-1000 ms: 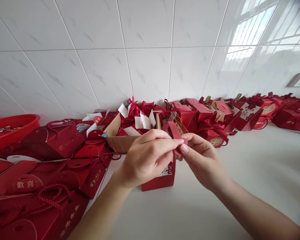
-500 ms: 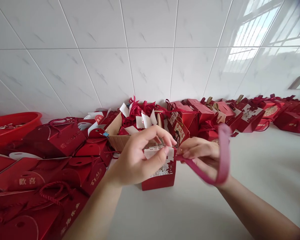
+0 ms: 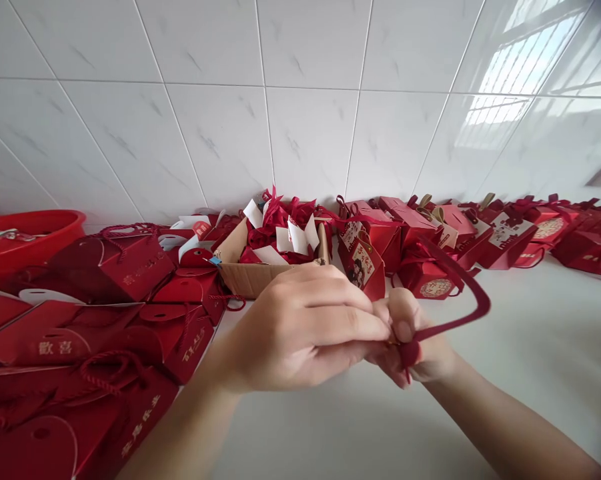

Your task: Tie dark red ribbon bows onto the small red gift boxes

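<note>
My two hands meet above the white tabletop. My right hand is closed on a dark red ribbon, whose loop rises and bends out to the right. A short end of it hangs below the fingers. My left hand has its back to the camera, fingers pressed together against the right fingertips; what they pinch is hidden. The small red box with a white printed face is out of sight, possibly behind my left hand. Just beyond is a cardboard box with red ribbons and white cards.
Several red gift boxes with rope handles crowd the left side. A red plastic basin stands behind them. More red gift boxes with ribbon handles line the white tiled wall toward the right.
My left hand has moved right and closed against my right hand, which has come slightly lower. The ribbon loop now swings farther right. The small box in front is no longer visible.
</note>
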`<state>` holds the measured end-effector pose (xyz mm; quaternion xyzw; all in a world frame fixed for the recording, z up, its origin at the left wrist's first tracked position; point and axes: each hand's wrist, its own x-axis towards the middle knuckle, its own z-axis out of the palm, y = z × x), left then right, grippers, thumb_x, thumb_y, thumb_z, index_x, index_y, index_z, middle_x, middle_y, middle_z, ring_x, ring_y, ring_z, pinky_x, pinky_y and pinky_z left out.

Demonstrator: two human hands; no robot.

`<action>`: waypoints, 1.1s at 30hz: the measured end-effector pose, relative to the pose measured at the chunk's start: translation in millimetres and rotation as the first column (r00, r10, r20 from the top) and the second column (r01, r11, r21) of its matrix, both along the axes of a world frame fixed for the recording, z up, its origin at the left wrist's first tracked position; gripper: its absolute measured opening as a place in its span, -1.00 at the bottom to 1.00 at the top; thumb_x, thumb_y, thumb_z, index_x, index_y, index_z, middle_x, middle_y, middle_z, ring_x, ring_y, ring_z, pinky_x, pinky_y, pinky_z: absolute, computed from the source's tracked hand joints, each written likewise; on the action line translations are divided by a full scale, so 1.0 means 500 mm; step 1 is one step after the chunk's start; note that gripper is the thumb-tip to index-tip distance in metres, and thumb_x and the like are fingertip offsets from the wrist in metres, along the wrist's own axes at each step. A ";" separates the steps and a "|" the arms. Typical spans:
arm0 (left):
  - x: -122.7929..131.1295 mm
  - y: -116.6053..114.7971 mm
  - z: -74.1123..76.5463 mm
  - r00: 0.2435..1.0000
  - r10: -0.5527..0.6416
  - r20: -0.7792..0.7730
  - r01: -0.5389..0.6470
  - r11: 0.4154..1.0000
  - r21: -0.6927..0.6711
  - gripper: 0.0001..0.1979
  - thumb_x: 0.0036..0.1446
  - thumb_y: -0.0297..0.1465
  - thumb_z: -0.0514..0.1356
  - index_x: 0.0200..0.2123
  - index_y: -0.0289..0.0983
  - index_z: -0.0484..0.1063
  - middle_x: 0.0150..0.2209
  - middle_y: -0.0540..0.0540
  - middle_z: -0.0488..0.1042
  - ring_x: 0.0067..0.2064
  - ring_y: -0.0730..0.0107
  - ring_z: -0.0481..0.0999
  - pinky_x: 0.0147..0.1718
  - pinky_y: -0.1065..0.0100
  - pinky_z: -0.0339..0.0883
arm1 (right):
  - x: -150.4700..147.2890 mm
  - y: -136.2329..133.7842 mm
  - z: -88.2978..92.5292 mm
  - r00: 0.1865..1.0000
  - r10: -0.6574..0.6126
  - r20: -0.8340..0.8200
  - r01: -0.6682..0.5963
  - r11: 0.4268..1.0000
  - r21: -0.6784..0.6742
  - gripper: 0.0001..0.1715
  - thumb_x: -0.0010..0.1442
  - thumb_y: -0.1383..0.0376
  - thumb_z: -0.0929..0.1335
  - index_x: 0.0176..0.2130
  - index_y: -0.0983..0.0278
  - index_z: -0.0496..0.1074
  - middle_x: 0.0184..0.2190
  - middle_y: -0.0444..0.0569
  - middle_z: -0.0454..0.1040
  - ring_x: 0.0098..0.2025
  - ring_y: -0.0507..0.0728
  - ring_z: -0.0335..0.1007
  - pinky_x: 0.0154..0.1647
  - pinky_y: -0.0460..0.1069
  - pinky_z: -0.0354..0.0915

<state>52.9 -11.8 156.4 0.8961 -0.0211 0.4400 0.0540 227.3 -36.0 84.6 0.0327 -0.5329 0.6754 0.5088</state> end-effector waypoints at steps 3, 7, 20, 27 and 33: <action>0.001 -0.001 -0.004 0.999 0.035 0.023 -0.036 0.998 0.049 -0.95 0.13 -0.47 0.27 -0.31 -0.31 0.52 -0.34 -0.10 0.60 -0.29 0.39 0.52 -0.25 0.32 0.43 | -0.009 -0.005 -0.001 0.997 0.056 0.052 -0.048 0.988 -0.148 -0.53 0.08 0.14 0.48 -0.51 0.26 0.16 -0.65 -0.33 0.43 -0.79 -0.14 0.23 -0.72 -0.26 0.10; 0.001 -0.007 -0.004 0.997 0.070 0.039 -0.073 0.993 0.092 -0.94 0.16 -0.47 0.23 -0.29 -0.27 0.51 -0.36 -0.09 0.59 -0.30 0.39 0.52 -0.27 0.33 0.42 | -0.019 -0.012 -0.003 0.971 0.089 0.224 -0.033 0.970 -0.242 -0.22 -0.07 -0.13 0.48 -0.55 0.27 -0.07 -0.84 -0.35 0.23 -0.88 -0.12 0.04 -0.74 -0.22 0.01; 0.005 -0.025 -0.030 0.960 0.249 0.126 -0.274 0.928 0.253 -0.88 0.10 -0.47 0.23 -0.24 -0.26 0.49 -0.32 0.01 0.60 -0.25 0.36 0.55 -0.26 0.29 0.34 | -0.022 -0.016 0.012 0.987 0.126 -0.098 -0.134 0.988 -0.080 -0.72 0.20 0.31 0.40 -0.47 0.18 0.25 -0.63 -0.38 0.22 -0.88 -0.23 -0.13 -0.82 -0.29 -0.10; 0.012 -0.024 -0.034 0.954 0.249 0.169 -0.282 0.934 0.217 -0.88 0.08 -0.45 0.27 -0.26 -0.26 0.49 -0.33 0.00 0.62 -0.25 0.34 0.57 -0.27 0.30 0.37 | -0.026 -0.024 0.031 0.998 -0.022 -0.061 0.017 0.997 -0.081 -0.63 0.21 0.27 0.40 -0.50 0.24 0.16 -0.69 -0.37 0.07 -0.86 -0.24 -0.22 -0.76 -0.28 -0.06; 0.017 -0.008 -0.020 0.964 0.239 0.114 -0.241 0.970 0.005 -0.93 0.11 -0.47 0.24 -0.32 -0.19 0.47 -0.37 -0.01 0.59 -0.29 0.35 0.56 -0.24 0.29 0.39 | -0.015 -0.012 0.028 0.963 -0.265 0.046 0.268 0.961 -0.073 -0.69 0.12 0.22 0.45 -0.49 0.19 0.28 -0.72 -0.36 0.14 -0.81 -0.19 -0.20 -0.69 -0.20 0.02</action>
